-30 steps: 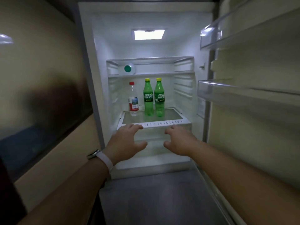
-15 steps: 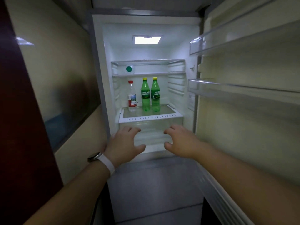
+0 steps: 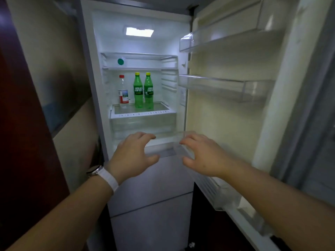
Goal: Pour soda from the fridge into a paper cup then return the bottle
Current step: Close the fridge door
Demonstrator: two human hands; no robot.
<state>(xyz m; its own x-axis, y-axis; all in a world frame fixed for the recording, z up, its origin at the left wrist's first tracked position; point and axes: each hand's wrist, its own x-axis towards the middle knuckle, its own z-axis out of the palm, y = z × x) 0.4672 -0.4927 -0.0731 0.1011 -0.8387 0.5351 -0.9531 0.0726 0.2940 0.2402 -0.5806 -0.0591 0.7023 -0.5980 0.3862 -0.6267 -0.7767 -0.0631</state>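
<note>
The fridge stands open in front of me. Two green soda bottles with yellow caps, one [image 3: 138, 92] on the left and the other [image 3: 148, 93] right beside it, stand upright on the glass shelf [image 3: 143, 113]. My left hand [image 3: 133, 155], with a watch on its wrist, and my right hand [image 3: 203, 155] hover side by side in front of the fridge, well below and short of the shelf. Both have loosely curled fingers and hold nothing. No paper cup is in view.
A clear bottle with a red cap [image 3: 123, 92] stands left of the soda bottles. A transparent drawer [image 3: 143, 124] sits under the shelf. The open fridge door [image 3: 226, 87] with its clear racks fills the right side. A beige wall panel [image 3: 59, 73] borders the left.
The fridge and bottles have receded and look smaller, as my view pulled back. Both hands have kept the same open pose and now sit lower against the fridge, below the drawer.
</note>
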